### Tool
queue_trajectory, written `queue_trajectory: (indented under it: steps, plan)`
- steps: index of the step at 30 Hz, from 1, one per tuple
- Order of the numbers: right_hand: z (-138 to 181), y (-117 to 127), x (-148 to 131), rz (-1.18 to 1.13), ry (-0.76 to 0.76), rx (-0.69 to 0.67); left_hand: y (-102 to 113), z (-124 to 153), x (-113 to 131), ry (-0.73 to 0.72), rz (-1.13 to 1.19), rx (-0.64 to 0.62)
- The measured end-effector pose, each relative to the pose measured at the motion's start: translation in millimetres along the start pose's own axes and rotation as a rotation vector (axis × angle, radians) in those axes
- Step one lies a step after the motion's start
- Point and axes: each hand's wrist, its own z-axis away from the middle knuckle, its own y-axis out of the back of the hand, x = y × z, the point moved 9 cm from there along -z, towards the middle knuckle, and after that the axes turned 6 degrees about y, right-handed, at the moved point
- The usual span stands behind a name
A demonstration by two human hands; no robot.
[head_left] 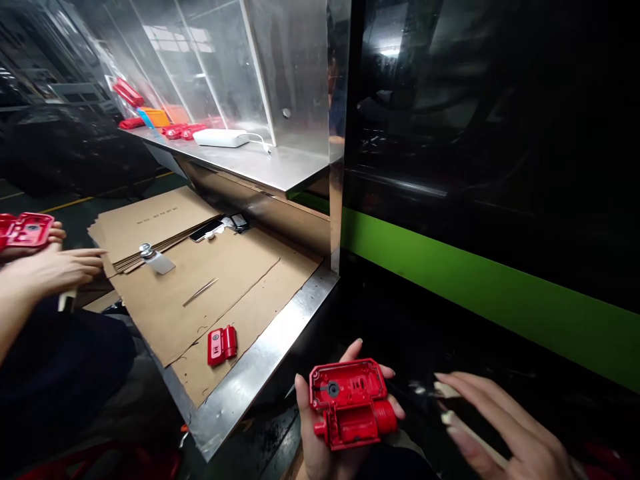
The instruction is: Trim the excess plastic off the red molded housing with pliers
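Head view: we cradle one red housing (353, 402) in our left hand (330, 427), long axis crosswise; our right hand (500, 427) hovers just beside it, fingers spread, empty.

Faint line of small dark print on the top cardboard sheet (150, 223), toward ten o'clock from frame centre; characters too small and blurred to read. No other legible text, label, brand or number anywhere.

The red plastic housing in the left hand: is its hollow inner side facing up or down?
Facing up. The red plastic housing lies in the left hand with its ribs and inner cavities exposed to the camera.
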Motion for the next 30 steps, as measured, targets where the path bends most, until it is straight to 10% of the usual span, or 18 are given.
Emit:
queue_trajectory:
  steps: [4, 12, 30]
  plan:
    - [-42.5, 2.5, -51.2, 0.019, 0.317, -0.018, -1.7, -2.6, -15.4, 0.041, 0.101, -0.014]
    - [-58.9, -17.0, -64.7, -0.087, 0.252, -0.217, 25.7, 4.5, -33.8, 0.092, -0.004, 0.161]
    - [-61.4, -24.0, -64.1, -0.124, 0.231, -0.264, -1.4, -5.3, -28.9, 0.151, 0.029, 0.154]
